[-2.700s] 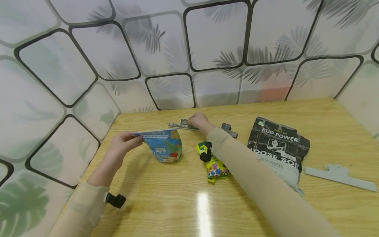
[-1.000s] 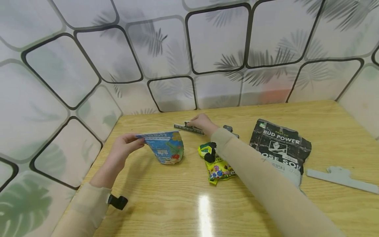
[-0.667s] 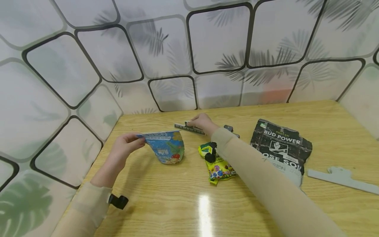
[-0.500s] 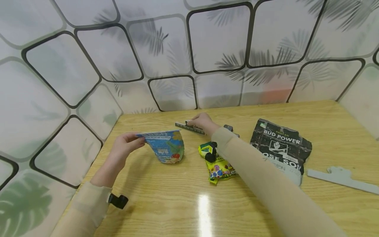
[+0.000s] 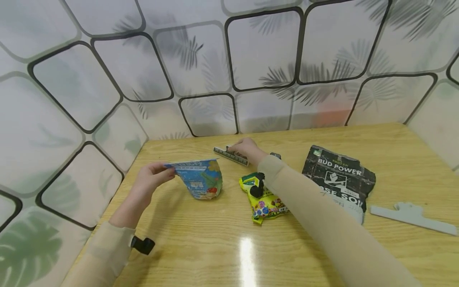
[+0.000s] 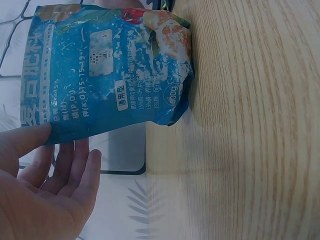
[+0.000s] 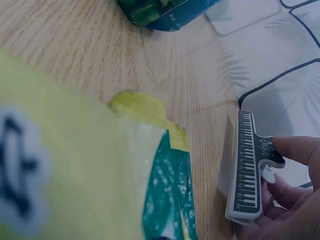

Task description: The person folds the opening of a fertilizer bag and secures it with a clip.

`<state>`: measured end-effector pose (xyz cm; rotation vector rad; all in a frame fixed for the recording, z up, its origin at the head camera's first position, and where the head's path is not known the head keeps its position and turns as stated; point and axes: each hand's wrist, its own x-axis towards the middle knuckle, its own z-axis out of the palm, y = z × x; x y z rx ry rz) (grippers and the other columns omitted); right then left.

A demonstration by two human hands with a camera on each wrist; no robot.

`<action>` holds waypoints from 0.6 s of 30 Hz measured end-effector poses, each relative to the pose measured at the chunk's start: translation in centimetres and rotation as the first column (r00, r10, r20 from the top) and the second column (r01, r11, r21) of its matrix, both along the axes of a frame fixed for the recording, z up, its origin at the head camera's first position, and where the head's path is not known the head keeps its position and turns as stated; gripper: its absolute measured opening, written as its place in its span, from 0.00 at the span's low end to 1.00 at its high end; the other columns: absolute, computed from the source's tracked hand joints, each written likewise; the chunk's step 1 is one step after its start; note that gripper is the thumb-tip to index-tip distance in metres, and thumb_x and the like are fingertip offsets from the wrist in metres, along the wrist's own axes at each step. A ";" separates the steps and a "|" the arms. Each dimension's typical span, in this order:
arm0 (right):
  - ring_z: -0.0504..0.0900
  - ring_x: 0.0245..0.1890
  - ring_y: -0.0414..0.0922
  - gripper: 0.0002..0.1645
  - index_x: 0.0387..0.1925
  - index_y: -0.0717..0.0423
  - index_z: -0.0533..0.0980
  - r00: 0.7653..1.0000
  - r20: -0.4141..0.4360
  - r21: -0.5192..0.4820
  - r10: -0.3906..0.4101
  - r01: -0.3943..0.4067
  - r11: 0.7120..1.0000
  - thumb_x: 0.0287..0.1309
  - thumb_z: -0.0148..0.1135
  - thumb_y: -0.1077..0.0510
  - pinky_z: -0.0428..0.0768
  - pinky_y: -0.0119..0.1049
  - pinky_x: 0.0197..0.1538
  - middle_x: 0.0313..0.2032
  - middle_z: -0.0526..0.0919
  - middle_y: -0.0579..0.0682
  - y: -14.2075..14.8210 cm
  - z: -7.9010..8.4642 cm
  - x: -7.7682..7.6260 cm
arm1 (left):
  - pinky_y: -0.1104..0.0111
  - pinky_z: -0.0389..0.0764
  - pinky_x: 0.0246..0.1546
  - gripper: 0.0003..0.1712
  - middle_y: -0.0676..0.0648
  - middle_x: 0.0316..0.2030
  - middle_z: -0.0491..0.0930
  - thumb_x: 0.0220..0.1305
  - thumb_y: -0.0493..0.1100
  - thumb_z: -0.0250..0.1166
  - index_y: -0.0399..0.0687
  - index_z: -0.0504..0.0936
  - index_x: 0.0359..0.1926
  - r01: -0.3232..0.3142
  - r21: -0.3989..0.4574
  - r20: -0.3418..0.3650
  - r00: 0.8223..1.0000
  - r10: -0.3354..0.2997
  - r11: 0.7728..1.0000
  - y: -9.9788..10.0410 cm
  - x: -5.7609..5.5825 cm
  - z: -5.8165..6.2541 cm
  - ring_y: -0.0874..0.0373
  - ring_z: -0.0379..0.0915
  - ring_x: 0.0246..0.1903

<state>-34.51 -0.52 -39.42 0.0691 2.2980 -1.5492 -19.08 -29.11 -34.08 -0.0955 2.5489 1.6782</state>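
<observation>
My left hand point(image 5: 152, 177) pinches the upper left corner of a blue fertilizer bag point(image 5: 201, 181), which stands upright on the table. In the left wrist view the thumb and fingers close on that corner of the bag point(image 6: 100, 75). Behind and right of it, my right hand point(image 5: 248, 150) holds a long bag clip point(image 5: 230, 156) with a piano-key pattern. The right wrist view shows thumb and fingers on the handle of the clip point(image 7: 246, 165). A yellow bag point(image 5: 263, 203) lies below the right forearm, which partly covers it.
A black "Bud Power" bag point(image 5: 338, 173) lies right of the forearm, with a pale grey clip point(image 5: 412, 217) beyond it. Another dark clip point(image 5: 275, 155) is mostly hidden behind the right wrist. A patterned wall point(image 5: 265, 107) borders the wooden table point(image 5: 201, 247) at the back.
The right hand has shifted slightly right with the piano-key clip, which has turned so its right end points more toward me. The left hand and blue bag stay nearly still.
</observation>
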 end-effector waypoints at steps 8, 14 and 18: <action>0.80 0.44 0.47 0.19 0.55 0.63 0.84 1.000 -0.016 -0.021 -0.005 0.004 1.000 0.71 0.70 0.54 0.85 0.44 0.59 0.55 0.84 0.56 0.2 0.2 0.3 | 0.79 0.86 0.53 0.11 0.65 0.36 0.85 0.81 0.40 0.61 0.36 0.84 0.53 0.008 0.012 -0.003 1.000 -0.008 1.000 -0.1 0.0 -0.1 0.75 0.84 0.41; 0.73 0.33 0.42 0.17 0.52 0.63 0.85 1.000 -0.009 -0.058 -0.005 0.005 0.998 0.71 0.70 0.55 0.78 0.34 0.41 0.43 0.80 0.49 0.4 0.7 1.0 | 0.79 0.87 0.53 0.12 0.64 0.36 0.85 0.80 0.39 0.61 0.34 0.83 0.54 0.006 0.021 -0.008 1.000 -0.006 1.000 -0.1 0.0 -0.1 0.75 0.84 0.41; 0.74 0.34 0.41 0.17 0.53 0.62 0.84 1.000 0.006 -0.071 -0.007 0.007 0.997 0.71 0.70 0.54 0.77 0.31 0.39 0.43 0.80 0.48 0.6 0.8 1.1 | 0.79 0.87 0.52 0.11 0.64 0.36 0.85 0.81 0.39 0.60 0.35 0.83 0.53 0.004 0.020 -0.007 1.000 -0.004 1.000 -0.1 0.0 -0.1 0.75 0.84 0.41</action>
